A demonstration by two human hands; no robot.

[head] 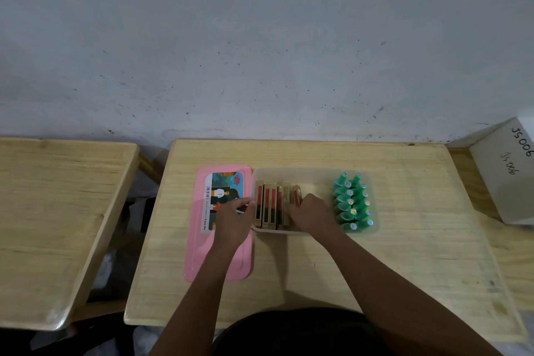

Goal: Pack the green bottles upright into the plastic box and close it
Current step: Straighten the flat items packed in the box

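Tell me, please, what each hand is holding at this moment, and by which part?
The right hand grips the rightmost tan-and-red carton by its near end, inside the plastic box. The left hand rests at the box's left rim; whether it grips cannot be told.

Translucent plastic box [315, 175] (wooden table [318, 263])

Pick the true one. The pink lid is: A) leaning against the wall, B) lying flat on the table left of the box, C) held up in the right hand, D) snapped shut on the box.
B: the pink lid lies flat on the table, left of the open box, partly under the left hand.
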